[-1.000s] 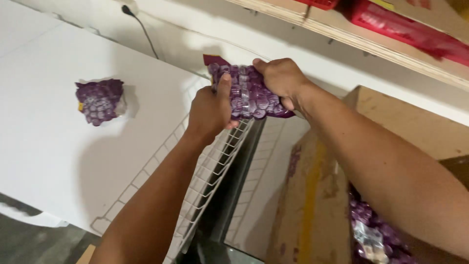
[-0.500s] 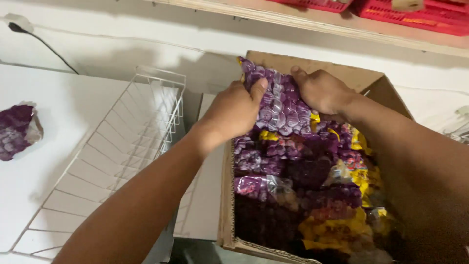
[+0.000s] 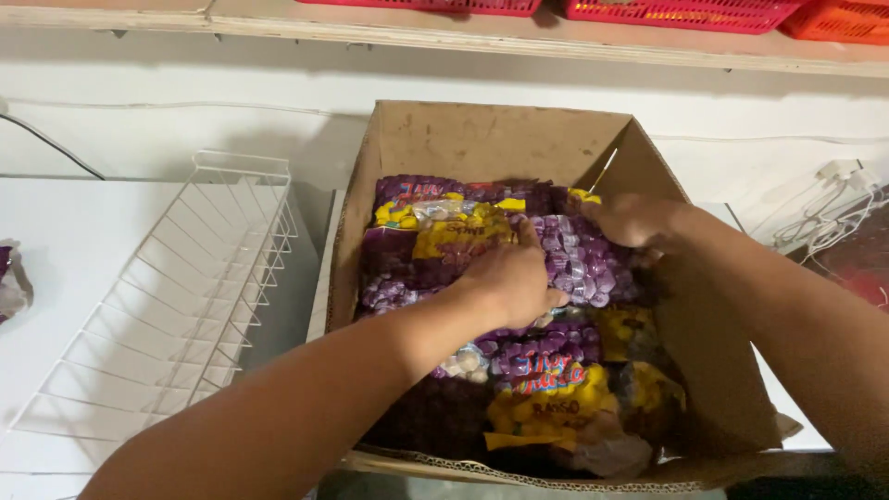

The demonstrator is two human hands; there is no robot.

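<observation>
An open cardboard box (image 3: 491, 139) sits in front of me, filled with purple and yellow bags of small candies. Both my hands are down inside it, holding one clear bag of purple candies (image 3: 583, 264) that lies on top of the others. My left hand (image 3: 511, 278) grips the bag's left end, fingers curled over it. My right hand (image 3: 639, 222) holds its right end near the box's right wall. More bags with yellow labels (image 3: 546, 403) lie lower in the box.
A white wire basket (image 3: 185, 287) stands to the left of the box on a white surface. Another purple bag (image 3: 11, 282) shows at the far left edge. Red baskets (image 3: 685, 11) sit on a wooden shelf above. White cables (image 3: 829, 208) lie at the right.
My hands carried the bag of purple candies from above the wire basket rightward to the box and lowered it onto the other bags inside. The view swung right.
</observation>
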